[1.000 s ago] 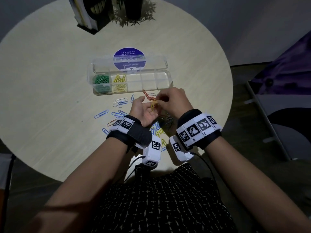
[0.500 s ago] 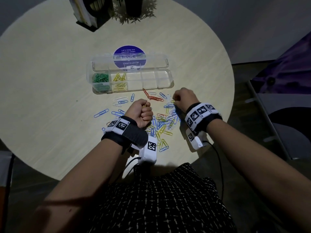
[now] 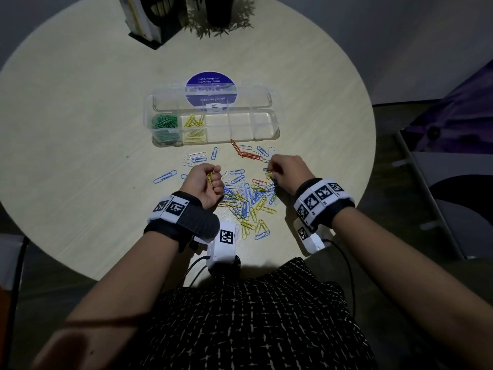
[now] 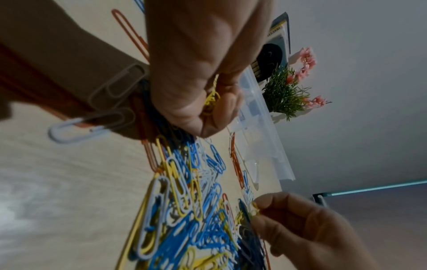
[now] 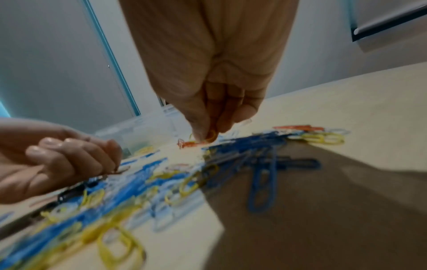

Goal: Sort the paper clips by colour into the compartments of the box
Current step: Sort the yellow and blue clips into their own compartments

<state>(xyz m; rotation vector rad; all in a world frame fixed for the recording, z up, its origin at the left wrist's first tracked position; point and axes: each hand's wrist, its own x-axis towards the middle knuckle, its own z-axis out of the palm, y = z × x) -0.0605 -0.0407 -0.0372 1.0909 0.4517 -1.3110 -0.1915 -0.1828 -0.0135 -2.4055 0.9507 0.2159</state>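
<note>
The left hand (image 3: 204,184) is curled into a fist, its fingers (image 4: 221,102) wrapped round a small bunch of yellow clips (image 4: 211,99) — thin wire loops with a glossy coating. The right hand (image 3: 289,170) reaches down at the far right edge of the heap, fingers (image 5: 203,127) pinched together on a yellow clip (image 5: 211,136). Between the two hands lies the tangled pile of paper clips (image 3: 246,197), blue, yellow, white and orange, spread on the pale wood-grain surface (image 3: 80,145), which is round. Beyond them stands the clear plastic box (image 3: 266,134), long and rectangular with its lid hinged back — green clips (image 3: 164,121) fill the leftmost compartments, sorted yellow clips (image 3: 194,121) the next. A round blue sticker (image 3: 210,88) shows through the lid.
</note>
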